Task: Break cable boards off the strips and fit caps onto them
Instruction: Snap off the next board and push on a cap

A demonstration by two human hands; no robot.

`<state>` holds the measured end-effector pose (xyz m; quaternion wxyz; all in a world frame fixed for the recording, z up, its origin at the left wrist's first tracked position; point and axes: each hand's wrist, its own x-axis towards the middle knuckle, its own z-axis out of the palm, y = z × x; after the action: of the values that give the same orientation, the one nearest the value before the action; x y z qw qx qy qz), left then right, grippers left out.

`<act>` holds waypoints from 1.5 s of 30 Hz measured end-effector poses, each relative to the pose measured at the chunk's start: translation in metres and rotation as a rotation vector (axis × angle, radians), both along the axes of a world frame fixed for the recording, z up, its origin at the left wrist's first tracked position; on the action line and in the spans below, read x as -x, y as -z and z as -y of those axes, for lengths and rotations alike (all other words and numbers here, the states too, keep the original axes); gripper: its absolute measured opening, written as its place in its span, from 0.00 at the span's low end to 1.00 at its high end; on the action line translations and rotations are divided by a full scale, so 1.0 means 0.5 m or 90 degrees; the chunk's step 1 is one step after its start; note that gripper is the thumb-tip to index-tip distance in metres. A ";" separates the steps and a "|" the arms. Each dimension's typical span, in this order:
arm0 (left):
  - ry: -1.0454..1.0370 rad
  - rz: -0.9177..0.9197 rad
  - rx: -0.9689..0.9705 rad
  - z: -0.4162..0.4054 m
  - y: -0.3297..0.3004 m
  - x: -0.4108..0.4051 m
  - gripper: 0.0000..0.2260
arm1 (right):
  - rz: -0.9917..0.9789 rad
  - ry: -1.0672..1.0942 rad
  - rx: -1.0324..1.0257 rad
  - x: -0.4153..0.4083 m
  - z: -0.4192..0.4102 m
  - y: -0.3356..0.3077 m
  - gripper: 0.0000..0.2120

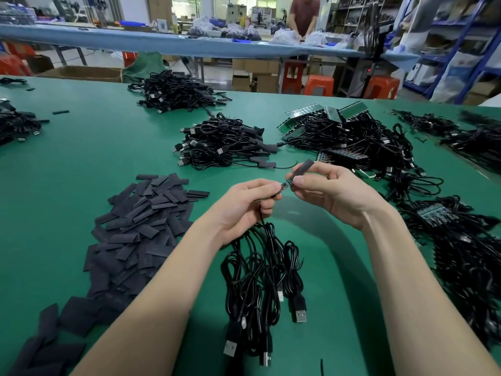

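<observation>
Head view, room: workshop with a long blue bench at 12 o'clock, a person standing behind it, orange stools and cardboard boxes beneath.
Surface (89, 147): green mat, smooth and matte, strewn with heaps.
Left hand (244, 204): fingers curled round a small cable board (285, 184), pinching its lower end; the board's cable (267, 234) drops from the fist toward 6 o'clock.
Right hand (328, 189): thumb and fingers pinch a cap (303, 168), held just above the board's free end, apparently not yet slid on.
Risk, misalignment: the cap's mouth looks narrow and flat; coming in tilted, it could catch on the board's corner or components and crumple.
Risk, slip: the board is thin and held by one end, so a hard push may bend it or strain the cable joint.
Risk, tangle: hanging cables with USB plugs (299, 312) could snag.
Caps pile (143, 226): at 9 o'clock, flat dark rectangular sleeves, dull and soft-looking.
Strips (303, 112): at 1 o'clock, rigid panels of boards with cables attached.
Finished heap (225, 142): glossy black cables, capped ends.
</observation>
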<state>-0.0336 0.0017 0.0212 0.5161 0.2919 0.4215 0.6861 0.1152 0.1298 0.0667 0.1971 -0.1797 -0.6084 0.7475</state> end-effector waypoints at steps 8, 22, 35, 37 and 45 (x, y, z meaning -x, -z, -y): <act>0.053 -0.062 0.002 0.024 -0.009 0.020 0.05 | 0.025 -0.087 0.009 -0.006 0.001 0.000 0.09; 0.013 -0.111 -0.028 0.030 -0.026 0.031 0.10 | -0.045 -0.060 -0.003 0.025 0.027 0.013 0.11; -0.201 -0.391 -0.066 0.025 -0.019 0.034 0.06 | -0.075 0.064 0.035 0.034 0.018 0.021 0.14; -0.217 -0.401 -0.079 0.023 -0.016 0.030 0.05 | -0.081 0.076 0.033 0.035 0.020 0.024 0.14; -0.210 -0.435 -0.103 0.019 -0.013 0.027 0.03 | -0.097 0.069 0.095 0.037 0.023 0.039 0.11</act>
<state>-0.0471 -0.0078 0.0279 0.2042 0.4714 0.5551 0.6541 0.0965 0.1185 0.0471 0.2688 -0.1691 -0.5237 0.7905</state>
